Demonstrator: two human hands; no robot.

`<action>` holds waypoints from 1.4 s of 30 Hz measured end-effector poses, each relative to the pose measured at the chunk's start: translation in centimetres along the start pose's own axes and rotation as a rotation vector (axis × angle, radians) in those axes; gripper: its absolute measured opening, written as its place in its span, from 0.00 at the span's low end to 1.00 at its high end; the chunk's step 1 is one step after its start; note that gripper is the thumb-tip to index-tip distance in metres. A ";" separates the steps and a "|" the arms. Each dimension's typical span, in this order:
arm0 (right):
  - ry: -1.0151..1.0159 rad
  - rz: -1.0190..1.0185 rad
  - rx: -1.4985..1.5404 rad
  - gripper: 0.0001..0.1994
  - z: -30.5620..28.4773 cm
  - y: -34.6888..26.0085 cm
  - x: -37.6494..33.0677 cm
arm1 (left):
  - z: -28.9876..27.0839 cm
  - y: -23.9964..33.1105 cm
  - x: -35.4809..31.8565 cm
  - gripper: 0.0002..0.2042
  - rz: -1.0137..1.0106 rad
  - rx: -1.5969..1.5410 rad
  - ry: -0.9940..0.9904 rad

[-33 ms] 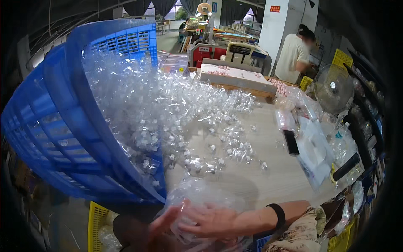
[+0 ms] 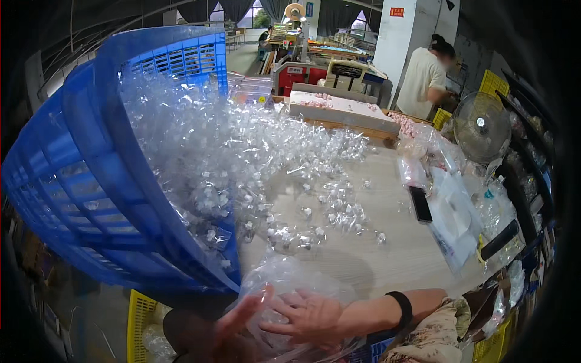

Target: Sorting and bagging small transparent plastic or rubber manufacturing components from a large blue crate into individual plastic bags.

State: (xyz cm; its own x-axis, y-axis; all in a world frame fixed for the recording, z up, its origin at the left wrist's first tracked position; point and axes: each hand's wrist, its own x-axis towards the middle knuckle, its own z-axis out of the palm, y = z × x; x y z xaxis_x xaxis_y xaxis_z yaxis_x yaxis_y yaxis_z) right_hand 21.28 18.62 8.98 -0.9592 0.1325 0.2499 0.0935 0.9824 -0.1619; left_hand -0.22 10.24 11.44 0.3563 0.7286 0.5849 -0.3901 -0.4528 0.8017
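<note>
Both my hands are at a clear plastic bag (image 2: 275,275) near the table's front edge, left of centre. My right hand (image 2: 308,317) lies over the bag with its fingers curved against the film. On the bag's left side is my left hand (image 2: 239,314), its fingers against the film and partly smeared. What the bag holds is hard to make out. Just beyond it lie several small clear-wrapped pieces with white tips (image 2: 296,236), part of a large heap (image 2: 218,145) that spills from a tilted blue plastic basket (image 2: 91,133).
A dark phone (image 2: 419,204) and white plastic sheets (image 2: 454,212) lie at the right. Behind them stands a round fan (image 2: 482,128). A white tray (image 2: 342,112) with pink pieces is at the back. A yellow basket (image 2: 138,327) sits low at left. A person (image 2: 420,81) stands far right.
My hands have shifted very slightly on the bag. Nothing else has visibly moved.
</note>
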 end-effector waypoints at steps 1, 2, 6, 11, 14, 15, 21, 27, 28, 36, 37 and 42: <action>-0.044 -0.074 0.091 0.30 -1.0 0.5 0.2 | 0.1 0.4 0.1 0.41 -0.075 0.002 0.019; -0.090 -0.147 0.181 0.31 -2.1 1.1 0.3 | 0.1 0.8 0.2 0.39 -0.150 0.000 0.039; 0.520 -0.057 1.174 0.10 -5.6 5.5 -2.8 | 0.8 2.1 0.4 0.32 -0.391 -0.007 0.127; 0.295 0.695 -0.065 0.21 -1.2 17.5 -8.8 | 2.4 3.0 1.7 0.38 -0.410 0.110 0.265; -0.032 0.969 -0.352 0.30 3.0 18.2 -15.5 | 1.4 3.2 1.8 0.36 -0.552 0.334 0.125; -0.082 1.065 -0.251 0.34 3.7 18.2 -17.2 | 1.4 2.2 1.3 0.36 -0.556 0.334 0.134; 0.410 1.286 0.200 0.32 3.3 17.4 -25.7 | -0.4 -3.3 -0.7 0.45 0.211 -0.197 -0.028; 0.616 1.319 0.115 0.30 0.3 14.1 -29.1 | 0.0 -2.8 -1.1 0.45 0.106 -0.174 0.048; 0.478 1.388 0.233 0.29 -0.3 12.8 -28.8 | 0.0 -1.9 -0.7 0.44 0.021 -0.085 0.050; 0.257 1.155 -0.246 0.30 2.9 13.0 -30.6 | -0.2 -2.9 0.3 0.43 0.135 -0.120 0.012; 0.258 1.155 -0.245 0.30 2.8 13.2 -30.4 | -0.2 -2.5 0.2 0.43 0.052 -0.085 0.040; 0.549 1.075 -0.280 0.33 1.5 14.5 -29.5 | -0.2 -1.7 0.1 0.43 -0.044 -0.039 0.091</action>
State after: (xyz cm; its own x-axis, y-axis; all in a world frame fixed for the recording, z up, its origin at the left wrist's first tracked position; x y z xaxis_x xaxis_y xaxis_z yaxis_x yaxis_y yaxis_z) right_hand 50.51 28.76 -2.13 -0.1279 0.8598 0.4943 0.8824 0.3262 -0.3391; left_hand 0.33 11.16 10.11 0.2959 0.7920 0.5340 -0.4090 -0.4002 0.8201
